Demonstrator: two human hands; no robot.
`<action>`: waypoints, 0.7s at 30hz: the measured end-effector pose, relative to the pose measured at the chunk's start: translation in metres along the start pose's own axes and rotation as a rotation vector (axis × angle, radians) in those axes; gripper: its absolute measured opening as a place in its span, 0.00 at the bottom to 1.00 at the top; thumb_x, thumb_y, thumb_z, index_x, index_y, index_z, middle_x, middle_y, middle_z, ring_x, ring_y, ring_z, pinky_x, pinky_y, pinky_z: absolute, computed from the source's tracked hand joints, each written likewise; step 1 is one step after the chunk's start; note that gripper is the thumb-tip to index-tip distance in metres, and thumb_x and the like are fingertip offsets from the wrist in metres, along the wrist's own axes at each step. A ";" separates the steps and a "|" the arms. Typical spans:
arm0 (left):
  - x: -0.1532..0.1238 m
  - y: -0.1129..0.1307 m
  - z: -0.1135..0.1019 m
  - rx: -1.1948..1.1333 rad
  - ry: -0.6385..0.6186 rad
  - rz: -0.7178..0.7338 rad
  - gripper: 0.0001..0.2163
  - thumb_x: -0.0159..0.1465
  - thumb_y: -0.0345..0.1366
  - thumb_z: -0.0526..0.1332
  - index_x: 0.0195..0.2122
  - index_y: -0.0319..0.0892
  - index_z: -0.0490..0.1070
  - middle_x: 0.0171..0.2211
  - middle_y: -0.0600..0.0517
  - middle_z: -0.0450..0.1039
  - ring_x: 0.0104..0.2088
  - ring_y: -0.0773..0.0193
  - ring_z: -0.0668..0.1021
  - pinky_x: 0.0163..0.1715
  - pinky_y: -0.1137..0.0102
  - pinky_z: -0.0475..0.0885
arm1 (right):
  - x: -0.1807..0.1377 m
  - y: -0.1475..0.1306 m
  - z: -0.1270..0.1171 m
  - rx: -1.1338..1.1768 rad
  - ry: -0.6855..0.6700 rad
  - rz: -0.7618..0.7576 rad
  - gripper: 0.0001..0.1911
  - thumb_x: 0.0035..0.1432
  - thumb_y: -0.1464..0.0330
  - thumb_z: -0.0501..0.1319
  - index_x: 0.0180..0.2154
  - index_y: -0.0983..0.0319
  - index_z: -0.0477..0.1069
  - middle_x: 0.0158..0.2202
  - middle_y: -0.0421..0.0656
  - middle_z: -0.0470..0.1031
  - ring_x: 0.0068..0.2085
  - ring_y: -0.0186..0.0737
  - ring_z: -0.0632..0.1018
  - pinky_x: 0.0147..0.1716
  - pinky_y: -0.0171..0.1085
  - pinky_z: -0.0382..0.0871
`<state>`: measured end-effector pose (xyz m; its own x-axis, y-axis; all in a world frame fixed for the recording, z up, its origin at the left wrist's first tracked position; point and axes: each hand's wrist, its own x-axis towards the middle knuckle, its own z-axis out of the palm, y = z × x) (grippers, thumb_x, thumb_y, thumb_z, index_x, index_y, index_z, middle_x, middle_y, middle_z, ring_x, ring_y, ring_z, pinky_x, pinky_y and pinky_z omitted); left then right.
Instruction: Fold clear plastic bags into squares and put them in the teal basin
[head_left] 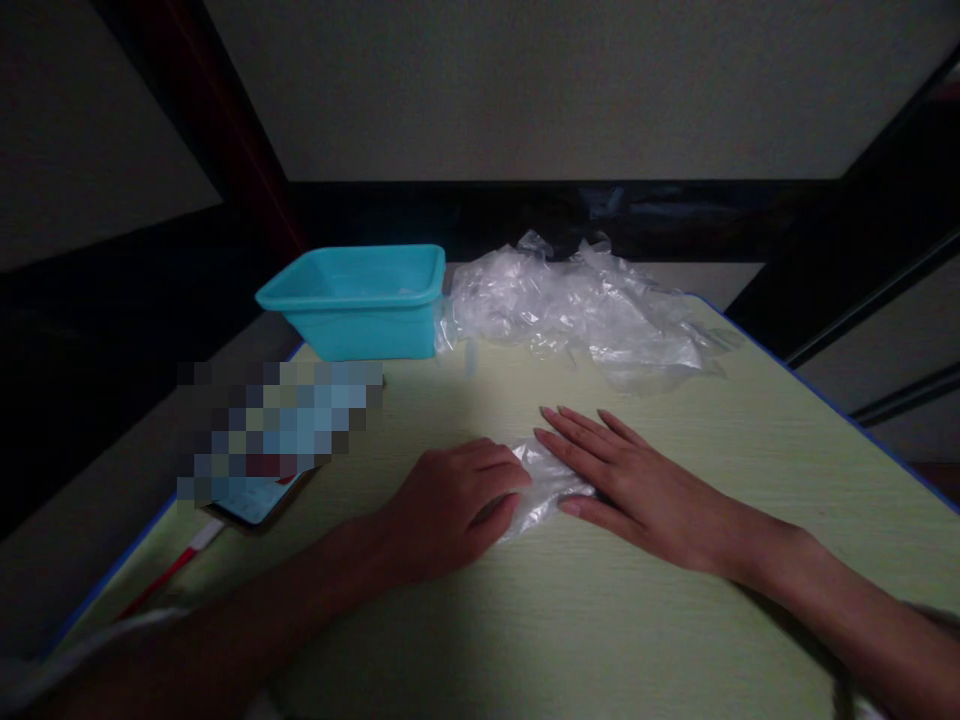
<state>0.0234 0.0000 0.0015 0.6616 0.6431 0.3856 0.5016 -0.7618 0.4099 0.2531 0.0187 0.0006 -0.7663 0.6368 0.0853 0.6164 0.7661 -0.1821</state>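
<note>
A small clear plastic bag point(546, 487), folded or flattened, lies on the table between my two hands. My left hand point(471, 500) has curled fingers with the thumb close to them, closed on the bag's left edge; the fingertips partly cover it. Flat on the bag's right side rests my right hand point(631, 478), palm down, its fingers stretched out and slightly apart. Farther back sits a loose heap of crumpled clear plastic bags point(577, 305).
A turquoise plastic basin point(367, 328) stands at the back left, touching the heap. At the left, a phone point(259, 500), partly blurred out, has a red and white cable point(176, 568) by its near end. The pale table point(480, 640) has a blue edge; a wall rises behind.
</note>
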 end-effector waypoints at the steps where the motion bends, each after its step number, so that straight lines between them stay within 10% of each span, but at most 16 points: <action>1: 0.000 0.000 0.000 -0.001 0.005 0.003 0.09 0.62 0.27 0.52 0.34 0.37 0.72 0.33 0.47 0.75 0.34 0.62 0.75 0.35 0.71 0.69 | 0.000 0.000 0.000 -0.007 -0.006 0.000 0.32 0.65 0.54 0.44 0.62 0.67 0.52 0.64 0.56 0.49 0.64 0.53 0.54 0.58 0.60 0.51; 21: 0.001 0.000 0.001 0.007 0.048 0.053 0.09 0.63 0.25 0.52 0.34 0.37 0.72 0.32 0.48 0.75 0.33 0.64 0.74 0.33 0.72 0.69 | 0.000 -0.001 -0.002 -0.022 -0.021 0.000 0.32 0.66 0.54 0.42 0.62 0.68 0.52 0.64 0.56 0.49 0.64 0.52 0.54 0.58 0.60 0.50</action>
<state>0.0245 0.0000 0.0012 0.6598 0.6046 0.4463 0.4704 -0.7954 0.3821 0.2531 0.0183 0.0023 -0.7695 0.6353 0.0649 0.6203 0.7678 -0.1603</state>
